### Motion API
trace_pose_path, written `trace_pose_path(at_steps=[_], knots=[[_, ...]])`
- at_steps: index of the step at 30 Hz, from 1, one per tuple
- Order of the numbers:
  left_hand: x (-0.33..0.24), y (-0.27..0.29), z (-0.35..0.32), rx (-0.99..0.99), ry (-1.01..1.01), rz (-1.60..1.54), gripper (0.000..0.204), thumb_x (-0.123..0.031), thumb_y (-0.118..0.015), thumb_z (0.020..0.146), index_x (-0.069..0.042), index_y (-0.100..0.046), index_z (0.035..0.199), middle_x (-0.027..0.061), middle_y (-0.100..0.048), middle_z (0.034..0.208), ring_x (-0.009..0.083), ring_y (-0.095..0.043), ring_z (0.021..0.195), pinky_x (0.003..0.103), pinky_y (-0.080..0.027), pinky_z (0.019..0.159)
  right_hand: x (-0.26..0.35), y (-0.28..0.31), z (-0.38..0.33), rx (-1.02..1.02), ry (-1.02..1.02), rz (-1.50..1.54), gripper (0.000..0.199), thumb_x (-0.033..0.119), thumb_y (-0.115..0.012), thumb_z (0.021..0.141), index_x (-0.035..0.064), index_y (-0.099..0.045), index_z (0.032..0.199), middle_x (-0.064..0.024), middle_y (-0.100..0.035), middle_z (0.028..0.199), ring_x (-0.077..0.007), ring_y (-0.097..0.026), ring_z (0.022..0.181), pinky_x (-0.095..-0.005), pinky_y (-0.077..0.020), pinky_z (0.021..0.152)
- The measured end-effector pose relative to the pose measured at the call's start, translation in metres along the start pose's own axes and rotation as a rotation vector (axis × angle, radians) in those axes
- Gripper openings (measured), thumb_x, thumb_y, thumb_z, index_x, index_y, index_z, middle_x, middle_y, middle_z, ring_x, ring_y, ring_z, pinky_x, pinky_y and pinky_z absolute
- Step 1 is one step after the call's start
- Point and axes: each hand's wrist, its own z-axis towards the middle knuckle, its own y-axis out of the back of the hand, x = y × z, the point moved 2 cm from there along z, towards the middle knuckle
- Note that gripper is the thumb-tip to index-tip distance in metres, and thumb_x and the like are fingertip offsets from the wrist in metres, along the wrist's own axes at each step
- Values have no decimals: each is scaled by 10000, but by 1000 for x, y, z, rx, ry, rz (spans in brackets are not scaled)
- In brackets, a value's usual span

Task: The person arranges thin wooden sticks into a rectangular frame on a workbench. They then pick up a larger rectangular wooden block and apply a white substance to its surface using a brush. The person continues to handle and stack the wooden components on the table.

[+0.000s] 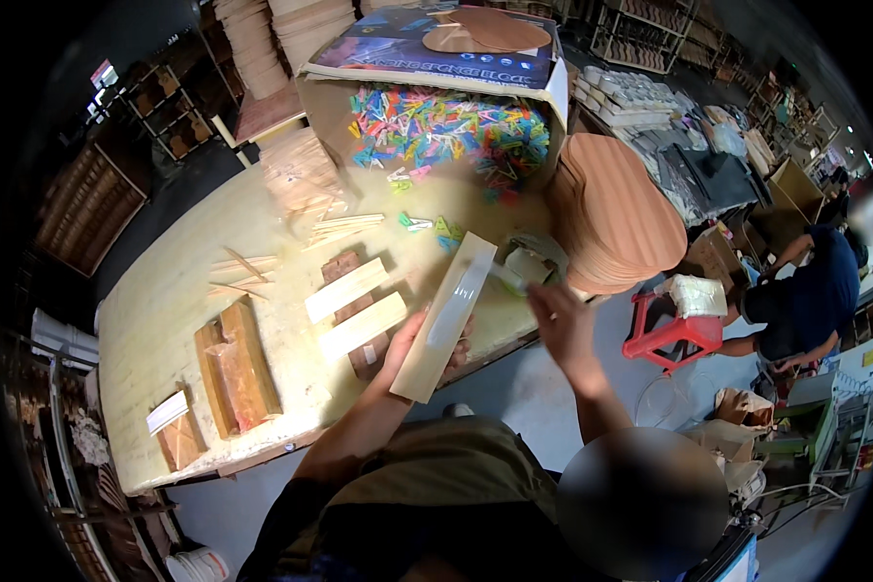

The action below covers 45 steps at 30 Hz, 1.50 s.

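Note:
My left hand [405, 347] is closed around a pale flat wooden strip [419, 373], held tilted above the table's front edge. A streak of wet white glue [455, 303] runs along its upper face. To the right of the strip, my right hand [563, 328] is raised with its fingers drawn together. A pale, blurred thing [510, 279] shows by its fingertips; I cannot tell what it is. Just beyond that hand stands a small glue-smeared container [533, 260]. Two pale wooden blocks [364, 326] lie across a brown bar [369, 359] left of my left hand.
An open box [432, 73] of colourful clothespins [446, 126] stands at the table's back. Stacked guitar-shaped wooden plates [621, 213] rise at the right edge. Thin sticks [344, 228], a grooved wooden block [238, 369] and a small block [179, 436] lie leftward. Another person [810, 281] bends near a red stool [671, 335].

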Motion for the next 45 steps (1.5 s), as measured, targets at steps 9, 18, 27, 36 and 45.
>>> trace_pose_path(at_steps=[9,18,27,36,45], knots=[[-7,17,-21,-18,1,37,515,-436,-432,963,-3,-465,1240,108,-540,1006,193,-528,815,293,-485,656,7,-20,28,-53,-121,104,106,87,-679,817,58,-685,919,-122,-609,763,-259,-609,647,-341,-480,579],[-15,22,-30,-78,-52,-50,497,-420,-436,955,13,-496,1191,104,-535,958,202,-510,798,293,-477,665,54,-26,-3,103,379,24,222,107,-731,751,53,-684,961,-56,-616,753,-226,-599,643,-323,-480,556],[-16,22,-40,-111,-31,4,524,-421,-448,932,32,-490,1193,102,-535,964,200,-507,812,280,-467,671,-40,-15,16,75,-407,48,163,207,-680,821,87,-704,929,-141,-659,761,-262,-636,609,-348,-485,576],[-18,36,-36,-177,-83,-3,545,-400,-464,899,42,-486,1218,94,-537,969,216,-501,812,305,-455,685,-86,-30,7,308,-276,-569,190,284,-637,813,126,-709,891,-117,-677,813,-351,-638,721,-463,-500,648],[-24,39,-35,-84,-101,-130,554,-404,-473,913,51,-451,1227,106,-518,988,210,-483,829,300,-440,694,-49,-8,7,378,-682,370,196,180,-629,892,13,-692,973,-50,-664,717,-80,-556,613,-258,-460,546]])
